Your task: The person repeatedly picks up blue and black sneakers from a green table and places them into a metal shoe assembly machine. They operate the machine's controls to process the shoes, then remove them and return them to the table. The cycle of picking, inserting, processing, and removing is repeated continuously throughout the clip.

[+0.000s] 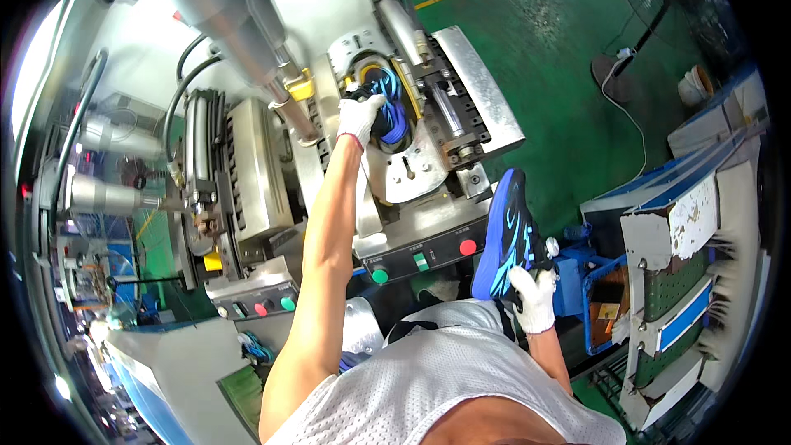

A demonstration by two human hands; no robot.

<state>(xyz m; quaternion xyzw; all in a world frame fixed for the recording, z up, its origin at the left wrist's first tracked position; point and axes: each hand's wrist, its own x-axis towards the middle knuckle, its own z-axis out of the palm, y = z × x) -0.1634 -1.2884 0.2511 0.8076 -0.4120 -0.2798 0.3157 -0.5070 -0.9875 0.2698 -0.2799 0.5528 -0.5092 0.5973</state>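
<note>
Item: shoe in the machine (393,125), blue and black, upper centre of the frame, lying in the rounded recess of a metal plate (398,185). Left hand (360,118), white-gloved, against the shoe's left side; its fingers are partly lost to view, so from where I stand I cannot tell whether its grip is closed on the shoe or only resting there.

Item: second shoe (503,235), matching colours, right of centre, toe toward the top of the frame, blue sole facing left. Right hand (534,301), gloved, its grip closed about the shoe's lower end.

Handling, in my judgement: guide the machine's shoe squarely with the recess, fingers on its side rather than between shoe and metal; clear the glove from the recess before any button on the control panel (400,269) is pressed. The second shoe is best held apart from panel and plate.

Placement against grip: first shoe just right of the left hand, touching; second shoe extending upward from the right hand, most of its length free.
</note>
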